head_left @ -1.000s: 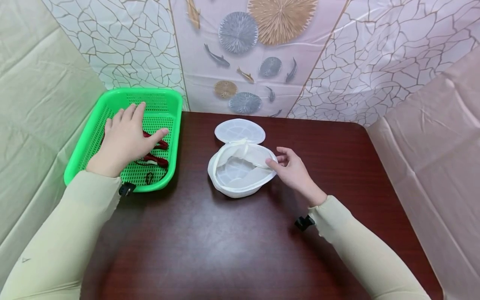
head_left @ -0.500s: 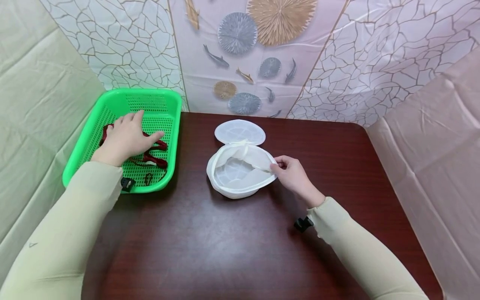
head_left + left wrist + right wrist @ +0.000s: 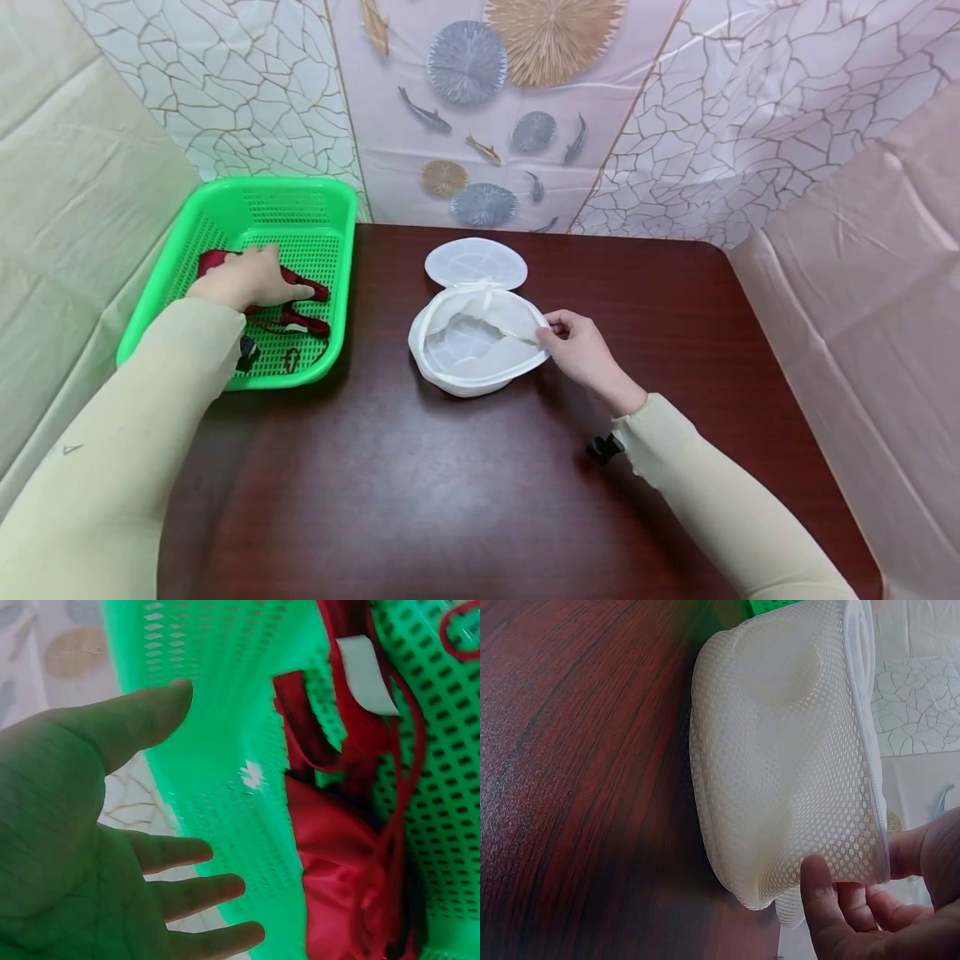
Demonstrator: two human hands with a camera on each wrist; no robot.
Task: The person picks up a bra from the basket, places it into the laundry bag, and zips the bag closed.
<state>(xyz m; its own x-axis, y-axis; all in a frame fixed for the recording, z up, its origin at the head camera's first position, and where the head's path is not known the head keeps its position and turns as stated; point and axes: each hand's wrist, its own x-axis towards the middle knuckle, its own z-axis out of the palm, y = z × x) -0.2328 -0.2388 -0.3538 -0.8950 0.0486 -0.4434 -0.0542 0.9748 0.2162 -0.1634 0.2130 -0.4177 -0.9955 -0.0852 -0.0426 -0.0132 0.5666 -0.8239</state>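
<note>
Resting on the table, the white mesh bag is pinched at its rim by the right hand — seemingly so its mouth is steadied — while the left hand is spread, empty, above the red garment in the green basket.
</note>
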